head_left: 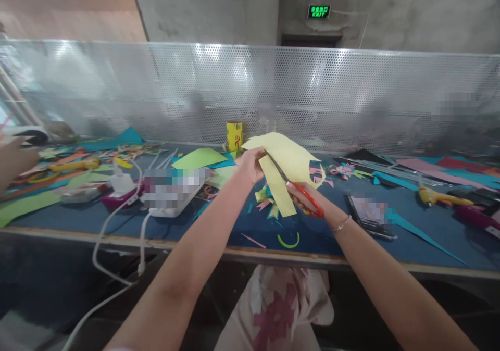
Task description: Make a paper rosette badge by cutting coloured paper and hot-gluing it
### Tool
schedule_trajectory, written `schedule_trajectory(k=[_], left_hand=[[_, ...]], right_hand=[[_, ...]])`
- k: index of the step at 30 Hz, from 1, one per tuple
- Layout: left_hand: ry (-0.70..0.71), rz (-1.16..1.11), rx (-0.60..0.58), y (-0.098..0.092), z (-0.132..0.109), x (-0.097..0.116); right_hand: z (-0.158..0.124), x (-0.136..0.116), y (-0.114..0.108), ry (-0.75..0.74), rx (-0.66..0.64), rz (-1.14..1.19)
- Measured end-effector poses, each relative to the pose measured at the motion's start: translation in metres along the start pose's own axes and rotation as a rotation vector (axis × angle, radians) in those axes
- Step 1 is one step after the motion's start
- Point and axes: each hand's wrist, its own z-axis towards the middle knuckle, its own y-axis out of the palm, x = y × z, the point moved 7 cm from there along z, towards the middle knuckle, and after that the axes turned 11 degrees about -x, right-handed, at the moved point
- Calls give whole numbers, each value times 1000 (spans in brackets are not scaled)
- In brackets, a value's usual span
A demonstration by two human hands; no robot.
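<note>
A pale yellow sheet of paper is raised above the blue tabletop, and my left hand grips its left edge. My right hand is closed around red-handled scissors. Their blades lie along a cut in the sheet, with a strip hanging loose on the near side. Beneath the paper sit small colourful paper pieces, partly hidden. A green curved scrap lies near the table's front edge.
At left stand a white power strip with cables, a purple box and paper scraps. A phone and a yellow glue gun lie right. A perforated metal screen closes the back. Another person's hand shows far left.
</note>
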Motion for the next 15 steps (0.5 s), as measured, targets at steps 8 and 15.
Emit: schedule_trajectory(k=[8, 15], left_hand=[[85, 357, -54, 12, -7, 4], [184, 576, 17, 2, -2, 3]], right_hand=[[-2, -1, -15, -1, 140, 24], [-2, -11, -20, -102, 198, -32]])
